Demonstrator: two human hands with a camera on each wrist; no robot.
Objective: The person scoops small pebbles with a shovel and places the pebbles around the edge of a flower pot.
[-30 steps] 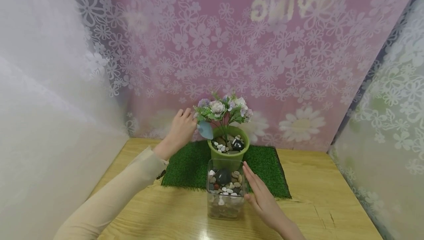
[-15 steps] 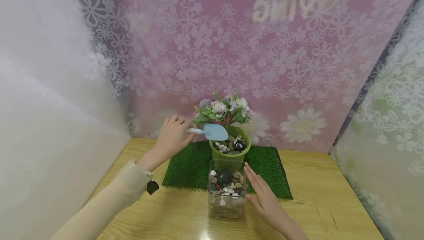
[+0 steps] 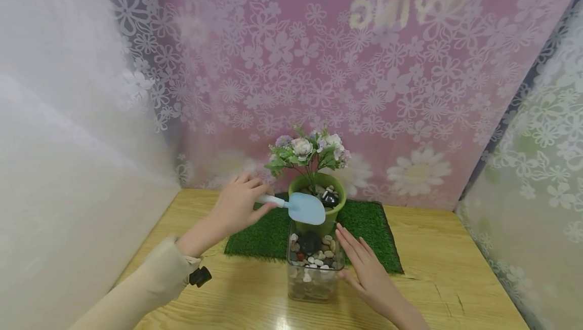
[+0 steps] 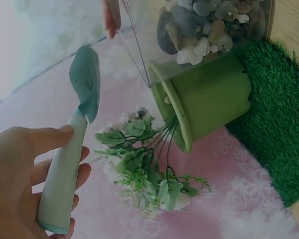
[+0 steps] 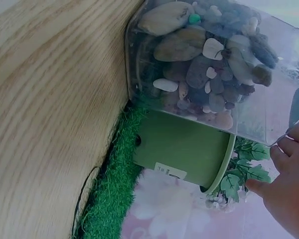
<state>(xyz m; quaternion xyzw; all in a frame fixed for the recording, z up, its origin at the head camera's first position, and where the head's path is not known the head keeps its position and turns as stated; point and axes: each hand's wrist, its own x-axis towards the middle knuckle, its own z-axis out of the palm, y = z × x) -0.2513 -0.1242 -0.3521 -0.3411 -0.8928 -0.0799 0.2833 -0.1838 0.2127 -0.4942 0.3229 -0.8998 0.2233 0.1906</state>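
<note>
My left hand (image 3: 239, 202) grips the white handle of a small trowel with a light blue blade (image 3: 307, 208). In the head view the blade is over the near rim of a green flower pot (image 3: 339, 203) and the far edge of a clear square container (image 3: 311, 289). Mixed pebbles (image 5: 199, 69) partly fill that container. My right hand (image 3: 364, 266) rests with fingers extended against the container's right side near its rim. Artificial flowers (image 3: 302, 147) and stones, one large and black, stand in the pot. From the left wrist the trowel (image 4: 70, 159) looks bare of stones.
The pot stands on a green artificial grass mat (image 3: 371, 234), on a wood-patterned table (image 3: 437, 269). Behind hangs a pink flowered curtain (image 3: 319, 67). Pale sheets (image 3: 68, 168) enclose the sides.
My left hand has come down and nearer, turning the trowel from beside the flowers across the pot to the container's far edge. The right hand has kept its place on the container.
</note>
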